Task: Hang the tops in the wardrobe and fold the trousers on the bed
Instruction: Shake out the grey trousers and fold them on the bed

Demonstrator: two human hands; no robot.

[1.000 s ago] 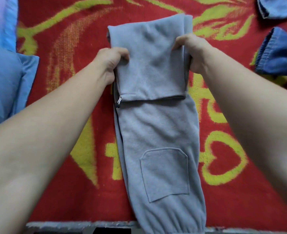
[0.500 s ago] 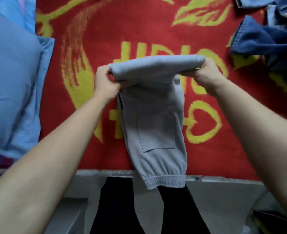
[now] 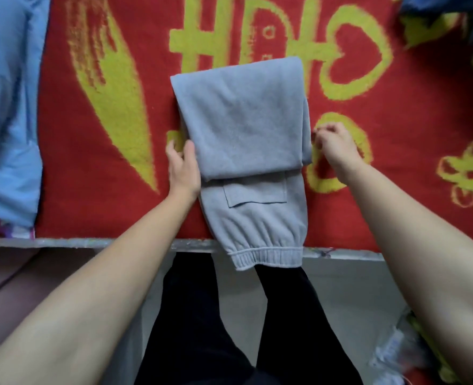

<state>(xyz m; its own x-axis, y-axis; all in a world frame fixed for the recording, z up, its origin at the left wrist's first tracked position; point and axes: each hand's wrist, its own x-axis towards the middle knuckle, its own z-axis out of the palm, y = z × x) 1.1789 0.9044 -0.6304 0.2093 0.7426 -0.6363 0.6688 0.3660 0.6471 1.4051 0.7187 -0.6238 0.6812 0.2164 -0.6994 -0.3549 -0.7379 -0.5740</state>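
Red blanket (image 3: 71, 207) with yellow pattern covers bed. Blue pillow (image 3: 7, 107) at 9 o'clock. Grey trousers (image 3: 243, 118) at centre, folded over, cuff hanging off bed edge at 6 o'clock. Left hand (image 3: 182, 170) flat, fingers straight, against trousers' 9 o'clock edge. Right hand (image 3: 336, 147) curled at their 3 o'clock edge; pinching or not, can't tell.

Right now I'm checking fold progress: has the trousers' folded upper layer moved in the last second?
Yes. The folded layer came toward the bed edge, now beside the yellow heart and covering the pocket top.
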